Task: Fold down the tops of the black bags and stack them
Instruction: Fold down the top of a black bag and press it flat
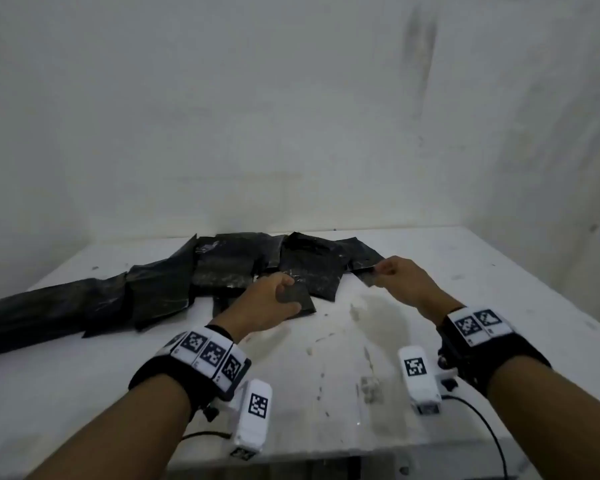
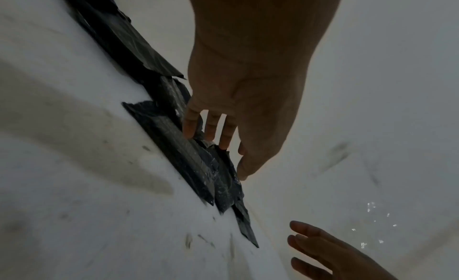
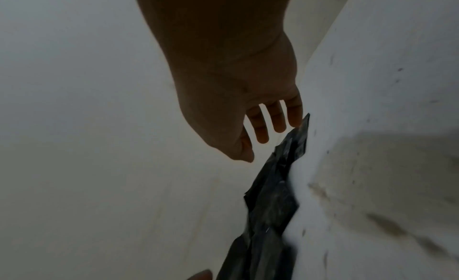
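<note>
Several black bags (image 1: 222, 265) lie overlapping in a row across the back of the white table (image 1: 326, 368). My left hand (image 1: 271, 299) reaches to a small black bag (image 1: 302, 303) at the front of the row. In the left wrist view its fingers (image 2: 191, 127) are straight, with the tips touching the black bags (image 2: 178, 143). My right hand (image 1: 390, 271) is at the row's right end, by the last bag (image 1: 361, 258). In the right wrist view its fingers (image 3: 278, 119) hang straight beside that bag's tip (image 3: 273, 196), thumb apart, holding nothing.
A white wall stands close behind the bags. The table's near half shows only scuffs and stains. The row's left end (image 1: 32, 317) nears the left table edge. A white wrist camera (image 1: 253, 417) and cable hang under each forearm.
</note>
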A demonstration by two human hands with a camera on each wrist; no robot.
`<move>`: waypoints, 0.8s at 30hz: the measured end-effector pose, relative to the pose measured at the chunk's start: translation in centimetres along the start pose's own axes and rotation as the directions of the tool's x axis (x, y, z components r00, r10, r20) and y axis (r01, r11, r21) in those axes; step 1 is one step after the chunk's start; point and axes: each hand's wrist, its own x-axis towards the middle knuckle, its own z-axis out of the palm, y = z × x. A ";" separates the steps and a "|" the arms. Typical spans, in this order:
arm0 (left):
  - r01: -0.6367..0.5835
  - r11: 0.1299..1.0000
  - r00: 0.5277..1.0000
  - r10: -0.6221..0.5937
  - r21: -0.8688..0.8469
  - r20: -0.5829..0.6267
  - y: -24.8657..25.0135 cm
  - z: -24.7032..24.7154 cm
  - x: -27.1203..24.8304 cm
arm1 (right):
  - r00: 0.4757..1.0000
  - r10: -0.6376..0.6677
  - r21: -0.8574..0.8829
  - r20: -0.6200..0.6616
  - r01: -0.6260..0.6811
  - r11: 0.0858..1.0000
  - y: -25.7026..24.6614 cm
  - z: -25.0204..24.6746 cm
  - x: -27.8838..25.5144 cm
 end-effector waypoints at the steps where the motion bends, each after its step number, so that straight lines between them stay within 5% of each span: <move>1: -0.012 1.000 1.000 0.012 0.017 0.012 0.1 0.3 1.1 | 1.000 0.009 -0.015 -0.006 -0.009 1.000 0.4 0.0 1.2; 12: -0.093 0.968 0.991 0.068 0.232 0.114 0.9 2.8 11.3 | 0.990 0.110 -0.339 -0.084 -0.132 0.932 3.6 2.9 12.0; 17: -0.164 0.879 0.968 0.056 0.448 0.245 1.7 4.4 13.0 | 0.993 0.104 -0.467 -0.059 -0.120 0.876 4.9 3.8 13.1; 24: -0.175 0.855 0.948 0.013 0.488 0.318 1.9 5.4 13.5 | 0.994 0.099 -0.524 -0.038 -0.104 0.846 5.8 2.5 12.6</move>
